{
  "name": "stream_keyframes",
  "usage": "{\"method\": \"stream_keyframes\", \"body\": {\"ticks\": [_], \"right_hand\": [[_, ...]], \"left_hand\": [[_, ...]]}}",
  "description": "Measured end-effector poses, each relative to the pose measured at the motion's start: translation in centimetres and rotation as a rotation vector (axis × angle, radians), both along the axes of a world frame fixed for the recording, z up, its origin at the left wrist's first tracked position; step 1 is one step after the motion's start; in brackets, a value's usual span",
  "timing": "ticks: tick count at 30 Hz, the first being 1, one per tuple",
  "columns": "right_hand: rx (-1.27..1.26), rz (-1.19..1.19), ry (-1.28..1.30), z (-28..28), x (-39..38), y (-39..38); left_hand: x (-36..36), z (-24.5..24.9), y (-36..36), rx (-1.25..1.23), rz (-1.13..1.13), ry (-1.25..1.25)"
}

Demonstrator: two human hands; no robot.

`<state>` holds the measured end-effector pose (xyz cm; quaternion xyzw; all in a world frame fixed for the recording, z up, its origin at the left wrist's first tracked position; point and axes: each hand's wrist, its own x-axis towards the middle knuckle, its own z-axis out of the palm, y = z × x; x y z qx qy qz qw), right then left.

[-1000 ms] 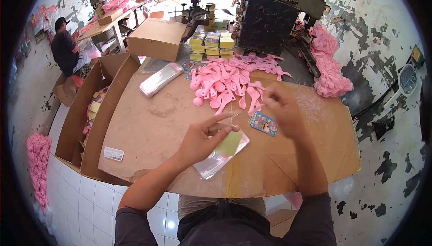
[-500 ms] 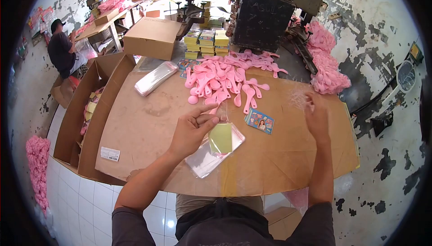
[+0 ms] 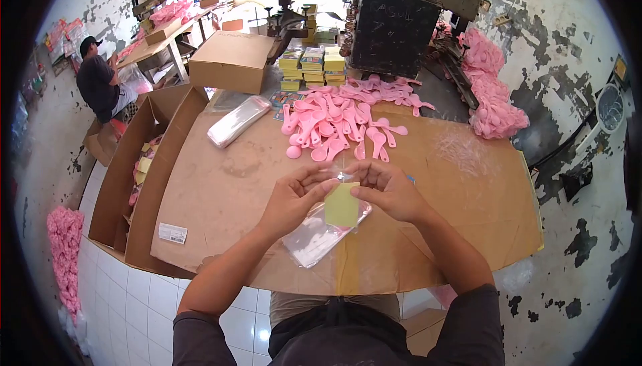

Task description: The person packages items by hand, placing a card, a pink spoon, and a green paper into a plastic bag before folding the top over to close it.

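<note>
A small clear plastic bag with a yellow-green card (image 3: 342, 207) in it hangs upright between my hands. My left hand (image 3: 301, 195) pinches its upper left edge between thumb and fingers. On the other side my right hand (image 3: 388, 191) is closed on the upper right edge. Below the card lies a stack of clear plastic bags (image 3: 311, 244), partly covered by it. Just beyond my fingers is a heap of pink measuring spoons (image 3: 328, 122). The printed blue cards on the table are almost wholly hidden behind my right hand.
Another bundle of clear bags (image 3: 239, 121) lies left on the cardboard-covered table (image 3: 221, 192). Plastic scraps (image 3: 461, 152) are at right. Card stacks (image 3: 313, 65), a closed carton (image 3: 231, 61) and a black machine (image 3: 391, 28) stand behind. An open box (image 3: 160, 185) adjoins the left edge. Another person (image 3: 99, 85) sits far left.
My right hand has come in from the right, away from the plastic scraps, and now grips the bag's right side. The bag and card have shifted slightly right with the view.
</note>
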<state>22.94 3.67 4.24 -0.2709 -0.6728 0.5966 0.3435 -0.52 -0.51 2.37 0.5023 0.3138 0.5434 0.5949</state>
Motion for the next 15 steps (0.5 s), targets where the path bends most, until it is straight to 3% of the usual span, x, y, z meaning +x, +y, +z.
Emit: {"method": "stream_keyframes", "body": {"ticks": [3, 10, 15], "right_hand": [[0.003, -0.032, -0.041, -0.4, 0.7, 0.2], [-0.005, -0.148, -0.027, -0.9, 0.6, 0.1], [0.016, -0.099, 0.061, -2.0, 1.1, 1.0]], "left_hand": [[0.0, -0.1, 0.0, -0.043, -0.031, 0.134], [0.2, -0.8, 0.2, -0.046, 0.033, 0.140], [0.4, -1.2, 0.1, -0.008, 0.076, 0.145]]}}
